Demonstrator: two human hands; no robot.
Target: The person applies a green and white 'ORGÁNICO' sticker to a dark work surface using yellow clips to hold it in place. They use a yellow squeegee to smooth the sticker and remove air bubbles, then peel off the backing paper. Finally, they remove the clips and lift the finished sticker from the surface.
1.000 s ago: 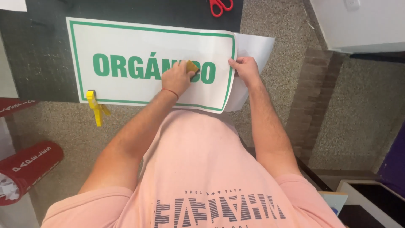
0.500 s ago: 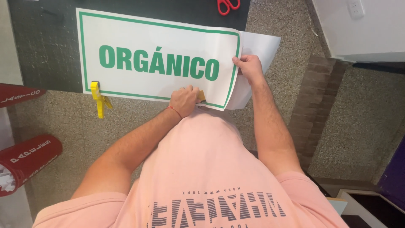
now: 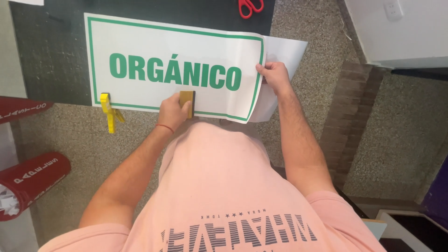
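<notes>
Speckled grey stone forms the bench (image 3: 70,154) under us, partly covered by a dark green cutting mat (image 3: 46,56). At far left lie two red rolls (image 3: 28,179). Next comes a yellow plastic clamp (image 3: 108,111), pinching the lower left edge of the white rectangular sticker sheet with green border and lettering (image 3: 154,46). Our left hand (image 3: 173,112) is closed around a small tan and black squeegee block (image 3: 187,101), pressing it on the sheet's lower border. Our right hand (image 3: 274,75) pinches the sheet's right edge, above the plain white backing paper (image 3: 288,49). Red-handled scissors (image 3: 250,6) lie on the mat at top.
</notes>
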